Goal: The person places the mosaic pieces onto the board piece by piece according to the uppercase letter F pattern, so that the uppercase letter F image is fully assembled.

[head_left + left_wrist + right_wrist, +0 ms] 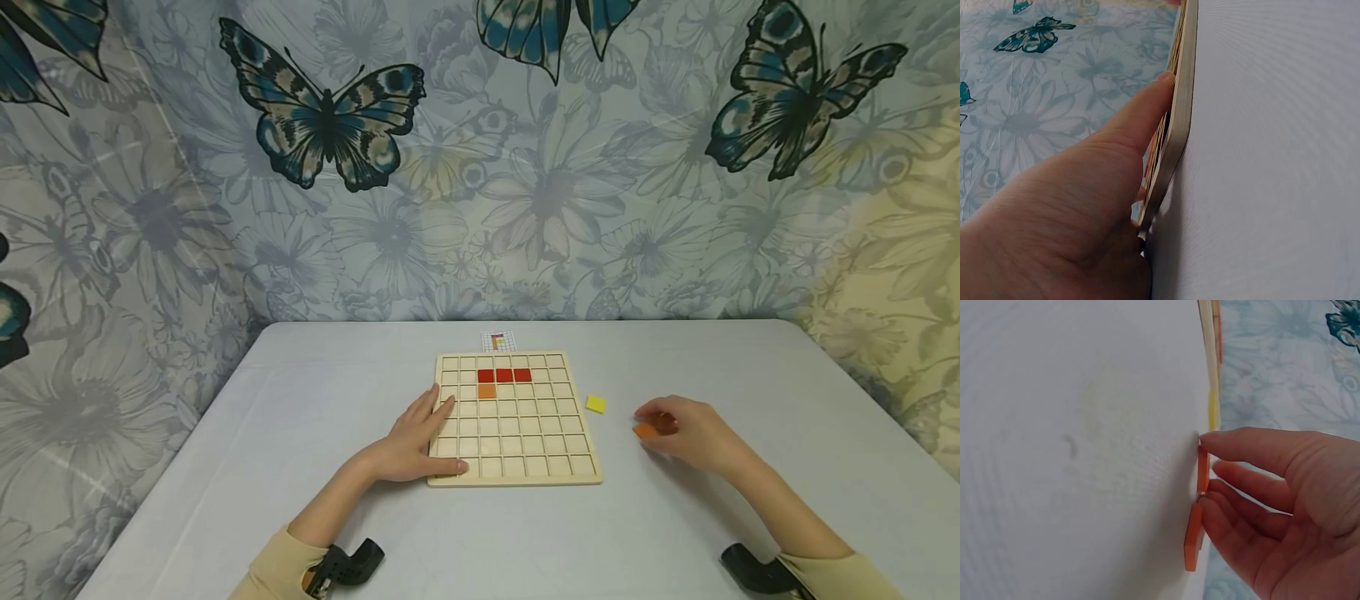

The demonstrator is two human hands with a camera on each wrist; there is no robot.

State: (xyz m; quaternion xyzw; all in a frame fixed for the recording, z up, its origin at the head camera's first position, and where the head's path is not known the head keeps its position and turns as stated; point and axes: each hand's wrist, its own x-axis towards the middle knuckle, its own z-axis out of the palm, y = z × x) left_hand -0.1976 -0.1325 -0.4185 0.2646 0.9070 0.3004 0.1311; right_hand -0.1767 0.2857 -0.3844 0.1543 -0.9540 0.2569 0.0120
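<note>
A wooden grid board lies on the table. My left hand rests on its left edge with fingers spread, the thumb lying over the near rim. On the board, several squares are filled: a row of red tiles and one orange tile under its left end. Right of the board, my right hand pinches a loose orange tile between thumb and fingertips, low at the tabletop. Another orange tile lies close beside it, against the fingers; the hand partly hides both in the head view.
A yellow tile lies between the board and my right hand. Behind the board's far edge is a small printed pattern card. The white table ends at a wall with butterfly wallpaper.
</note>
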